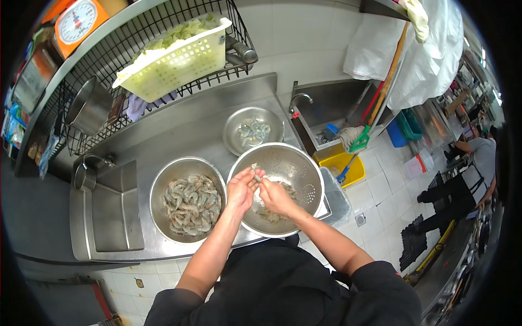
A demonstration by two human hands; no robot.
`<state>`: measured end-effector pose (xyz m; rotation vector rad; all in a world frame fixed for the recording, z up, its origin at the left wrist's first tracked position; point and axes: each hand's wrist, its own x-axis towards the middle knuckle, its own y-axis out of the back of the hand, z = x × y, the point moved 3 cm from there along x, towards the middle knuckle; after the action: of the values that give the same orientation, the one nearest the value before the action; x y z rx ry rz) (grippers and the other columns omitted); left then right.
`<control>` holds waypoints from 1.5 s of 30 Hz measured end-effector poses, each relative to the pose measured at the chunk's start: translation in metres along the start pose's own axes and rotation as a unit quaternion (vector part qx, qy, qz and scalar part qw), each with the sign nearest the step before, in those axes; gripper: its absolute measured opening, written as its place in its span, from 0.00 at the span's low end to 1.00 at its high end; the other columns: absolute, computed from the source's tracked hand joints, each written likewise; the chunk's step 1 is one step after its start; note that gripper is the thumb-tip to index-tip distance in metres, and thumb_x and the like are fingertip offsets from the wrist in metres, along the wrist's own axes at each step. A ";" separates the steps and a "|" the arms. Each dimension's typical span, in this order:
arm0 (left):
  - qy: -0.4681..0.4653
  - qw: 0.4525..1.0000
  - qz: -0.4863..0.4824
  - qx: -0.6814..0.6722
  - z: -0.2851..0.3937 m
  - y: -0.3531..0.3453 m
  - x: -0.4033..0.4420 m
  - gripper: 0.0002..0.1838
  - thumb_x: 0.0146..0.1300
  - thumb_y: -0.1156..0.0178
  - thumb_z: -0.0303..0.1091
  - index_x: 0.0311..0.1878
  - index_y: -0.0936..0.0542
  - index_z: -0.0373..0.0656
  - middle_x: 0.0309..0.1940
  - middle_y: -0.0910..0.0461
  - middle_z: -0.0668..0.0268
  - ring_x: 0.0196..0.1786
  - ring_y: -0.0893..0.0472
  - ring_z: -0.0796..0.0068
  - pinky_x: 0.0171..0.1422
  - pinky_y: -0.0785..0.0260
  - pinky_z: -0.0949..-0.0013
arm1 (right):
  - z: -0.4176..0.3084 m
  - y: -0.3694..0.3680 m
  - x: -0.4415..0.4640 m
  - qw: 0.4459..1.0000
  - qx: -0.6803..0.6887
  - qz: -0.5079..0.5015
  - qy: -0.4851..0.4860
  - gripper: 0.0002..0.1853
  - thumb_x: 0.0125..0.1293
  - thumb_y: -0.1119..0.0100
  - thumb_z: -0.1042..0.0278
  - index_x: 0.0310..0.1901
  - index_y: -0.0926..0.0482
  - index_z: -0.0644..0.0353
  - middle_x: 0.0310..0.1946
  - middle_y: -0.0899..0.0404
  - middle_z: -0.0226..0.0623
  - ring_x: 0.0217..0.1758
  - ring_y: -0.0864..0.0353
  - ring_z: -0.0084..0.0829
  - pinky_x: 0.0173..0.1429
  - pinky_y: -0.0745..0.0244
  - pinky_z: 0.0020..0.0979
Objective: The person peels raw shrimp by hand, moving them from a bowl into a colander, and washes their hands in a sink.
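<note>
Over a perforated metal colander (296, 157), my left hand (241, 188) and my right hand (274, 196) meet with their fingers closed on one shrimp (255, 173). Bits that look like shrimp shells (272, 215) lie in the bottom of the colander, partly hidden by my right hand. To the left stands a steel bowl (157, 217) heaped with whole grey shrimp (193, 204). Behind the colander, a smaller steel bowl (232, 122) holds several pale, peeled-looking shrimp (254, 132).
A steel sink (117, 206) is at the left. Above the counter, a wire rack (190, 13) carries a pale green basket (174, 68) of leafy greens. At the right are a second sink (321, 108), a mop (353, 138) and a yellow bucket (353, 171). Another person (473, 174) stands far right.
</note>
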<state>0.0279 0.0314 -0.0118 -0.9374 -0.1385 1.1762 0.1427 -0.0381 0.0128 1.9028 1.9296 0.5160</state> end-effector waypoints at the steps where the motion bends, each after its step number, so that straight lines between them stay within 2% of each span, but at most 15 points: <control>1: -0.002 1.000 0.001 0.000 0.003 0.000 0.000 0.22 0.67 0.44 0.23 0.63 0.34 0.28 0.45 0.19 0.52 0.47 0.17 0.61 0.50 0.21 0.66 | 0.005 0.003 -0.002 1.000 0.000 -0.001 0.002 0.16 0.72 0.53 0.66 0.53 0.29 0.71 0.40 0.21 0.65 0.44 0.21 0.61 0.49 0.27 0.53; 3: -0.022 0.993 0.030 0.109 0.011 0.002 0.000 0.18 0.67 0.42 0.25 0.58 0.28 0.28 0.42 0.18 0.53 0.40 0.16 0.66 0.43 0.20 0.69 | 0.024 0.001 -0.009 0.970 -0.198 -0.139 0.011 0.16 0.70 0.50 0.66 0.53 0.27 0.69 0.38 0.20 0.61 0.43 0.20 0.58 0.47 0.26 0.51; 4: -0.009 0.986 0.028 0.167 0.011 0.005 0.001 0.15 0.66 0.42 0.24 0.55 0.25 0.28 0.40 0.17 0.55 0.34 0.16 0.71 0.39 0.20 0.71 | 0.032 -0.001 -0.009 0.970 -0.199 -0.139 0.010 0.16 0.70 0.50 0.66 0.53 0.27 0.69 0.38 0.20 0.61 0.43 0.20 0.58 0.47 0.26 0.51; 6: 0.001 0.976 -0.001 0.217 0.008 0.007 -0.002 0.15 0.66 0.42 0.23 0.55 0.24 0.29 0.41 0.17 0.54 0.36 0.16 0.71 0.41 0.20 0.70 | 0.033 0.010 -0.011 0.974 -0.207 0.069 0.062 0.17 0.71 0.49 0.64 0.52 0.24 0.68 0.36 0.18 0.58 0.42 0.17 0.53 0.46 0.24 0.47; 7: 0.007 0.963 -0.029 0.267 0.005 0.006 -0.003 0.15 0.66 0.42 0.23 0.55 0.24 0.30 0.42 0.17 0.54 0.38 0.16 0.70 0.43 0.20 0.69 | 0.032 0.011 -0.009 0.974 -0.209 0.069 0.060 0.17 0.71 0.49 0.64 0.52 0.24 0.68 0.36 0.18 0.58 0.42 0.17 0.53 0.46 0.24 0.47; 9: 0.013 0.961 -0.051 0.271 -0.002 0.004 -0.008 0.16 0.64 0.42 0.21 0.56 0.23 0.30 0.44 0.17 0.55 0.41 0.16 0.73 0.48 0.23 0.72 | 0.030 0.015 0.001 0.985 0.100 0.140 -0.017 0.17 0.71 0.48 0.63 0.51 0.22 0.69 0.35 0.17 0.56 0.41 0.15 0.47 0.45 0.23 0.41; 11: -0.036 0.945 -0.102 0.308 -0.003 -0.009 -0.014 0.18 0.63 0.41 0.20 0.57 0.24 0.30 0.46 0.17 0.55 0.44 0.17 0.74 0.53 0.27 0.75 | 0.013 0.019 0.003 0.982 0.136 0.127 -0.025 0.15 0.72 0.47 0.64 0.48 0.21 0.69 0.35 0.17 0.53 0.39 0.15 0.42 0.44 0.23 0.37; 13: -0.035 0.936 -0.104 0.335 0.000 -0.013 -0.018 0.19 0.63 0.44 0.18 0.59 0.25 0.30 0.47 0.17 0.55 0.47 0.17 0.76 0.56 0.30 0.76 | 0.009 0.021 0.004 0.987 0.101 0.114 -0.040 0.13 0.72 0.48 0.66 0.47 0.20 0.66 0.32 0.16 0.45 0.35 0.15 0.30 0.41 0.23 0.32; 16: -0.053 0.910 -0.077 0.403 0.004 -0.012 -0.023 0.18 0.65 0.47 0.19 0.58 0.25 0.30 0.45 0.16 0.56 0.45 0.17 0.76 0.53 0.28 0.76 | 0.006 0.019 0.004 0.987 0.084 0.133 0.011 0.11 0.71 0.47 0.67 0.43 0.19 0.65 0.29 0.17 0.46 0.33 0.16 0.35 0.39 0.24 0.34; 18: -0.090 0.899 -0.065 0.424 0.007 -0.015 -0.027 0.18 0.66 0.52 0.19 0.58 0.24 0.30 0.37 0.14 0.56 0.41 0.15 0.76 0.45 0.25 0.75 | 0.005 0.019 0.005 0.989 0.057 0.136 0.029 0.10 0.70 0.47 0.68 0.42 0.19 0.65 0.30 0.18 0.48 0.33 0.17 0.40 0.39 0.25 0.36; 22: -0.118 0.893 -0.065 0.430 0.009 -0.018 -0.032 0.15 0.69 0.50 0.21 0.57 0.24 0.29 0.37 0.15 0.58 0.40 0.15 0.76 0.48 0.25 0.75 | -0.005 0.021 0.007 0.986 0.029 0.151 0.059 0.09 0.69 0.48 0.71 0.36 0.22 0.67 0.31 0.22 0.52 0.36 0.21 0.54 0.39 0.28 0.45; 29: -0.099 0.909 -0.068 0.398 0.014 -0.020 -0.034 0.15 0.69 0.50 0.21 0.56 0.25 0.28 0.37 0.15 0.58 0.39 0.15 0.76 0.49 0.24 0.74 | -0.009 0.021 0.009 0.986 0.013 0.146 0.078 0.08 0.69 0.47 0.72 0.37 0.21 0.67 0.30 0.21 0.51 0.35 0.21 0.52 0.39 0.28 0.42; 31: -0.092 0.913 -0.070 0.391 0.015 -0.020 -0.035 0.15 0.69 0.50 0.21 0.56 0.25 0.27 0.37 0.15 0.58 0.39 0.15 0.76 0.49 0.24 0.74 | -0.010 0.023 0.008 0.986 0.013 0.158 0.048 0.08 0.69 0.47 0.71 0.36 0.21 0.66 0.30 0.21 0.52 0.35 0.21 0.53 0.39 0.28 0.43; 37: -0.087 0.917 -0.060 0.385 0.016 -0.021 -0.040 0.17 0.66 0.52 0.18 0.57 0.26 0.27 0.35 0.15 0.58 0.38 0.15 0.75 0.48 0.23 0.74 | -0.016 0.025 0.008 0.988 -0.007 0.137 0.075 0.10 0.69 0.48 0.70 0.34 0.24 0.68 0.32 0.22 0.54 0.37 0.22 0.55 0.41 0.29 0.47; 45: -0.143 0.907 -0.047 0.394 0.015 -0.023 -0.044 0.13 0.70 0.50 0.22 0.54 0.25 0.25 0.32 0.16 0.55 0.33 0.15 0.72 0.41 0.21 0.73 | -0.019 0.025 0.008 0.987 -0.010 0.136 0.084 0.10 0.70 0.49 0.70 0.34 0.24 0.68 0.32 0.22 0.54 0.37 0.22 0.55 0.40 0.29 0.46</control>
<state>0.0174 0.0021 0.0291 -0.0408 0.0617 1.1292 0.1542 -0.0291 0.0421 2.1844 1.7619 0.7952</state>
